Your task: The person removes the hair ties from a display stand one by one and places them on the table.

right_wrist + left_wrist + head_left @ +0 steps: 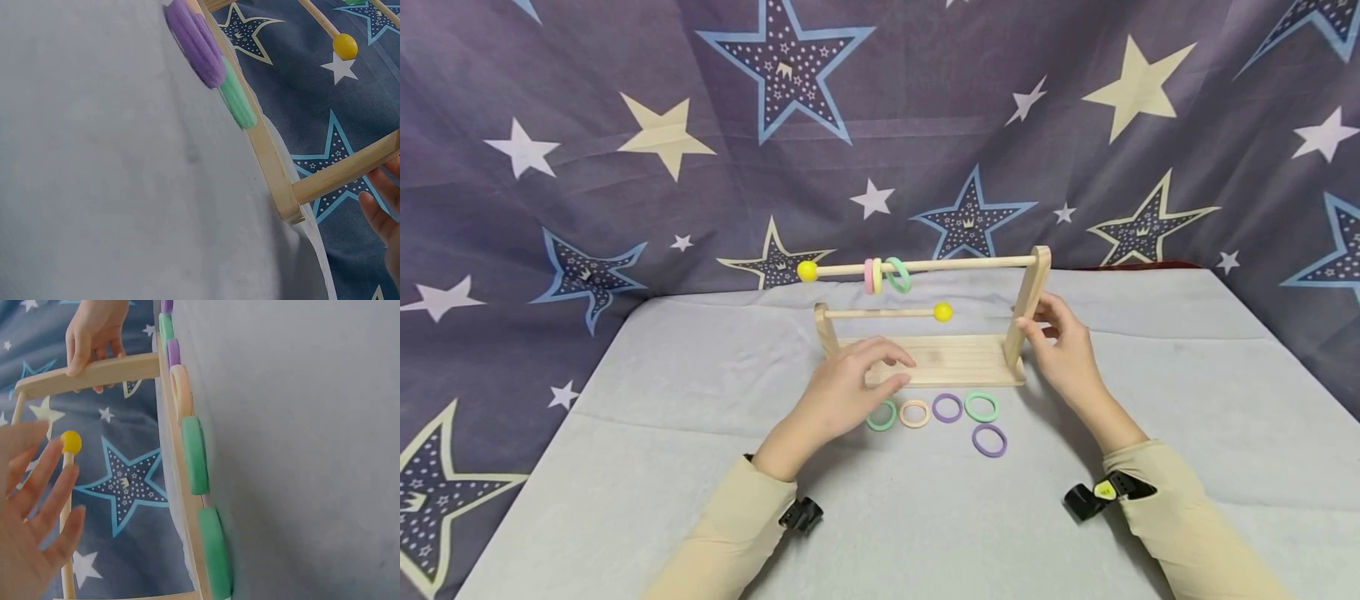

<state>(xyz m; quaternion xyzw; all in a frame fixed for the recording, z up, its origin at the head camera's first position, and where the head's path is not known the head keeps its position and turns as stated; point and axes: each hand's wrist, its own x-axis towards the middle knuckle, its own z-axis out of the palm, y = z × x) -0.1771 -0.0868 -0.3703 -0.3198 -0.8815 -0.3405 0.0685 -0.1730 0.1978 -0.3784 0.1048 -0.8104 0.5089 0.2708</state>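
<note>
A wooden stand has two posts, each bearing a rod tipped with a yellow ball. Pink, yellow and green rings hang on the upper rod. My right hand pinches the right post, thumb in front and fingers behind it. My left hand hovers before the stand's left side, fingers relaxed and holding nothing. It is near the lower rod. Along the base lie several loose rings, among them a peach ring and a green ring nearest the left wrist camera.
A grey cloth covers the table. Two purple rings, one of them a lower purple ring, lie toward the right of the loose group. Behind the table hangs a dark star-patterned curtain.
</note>
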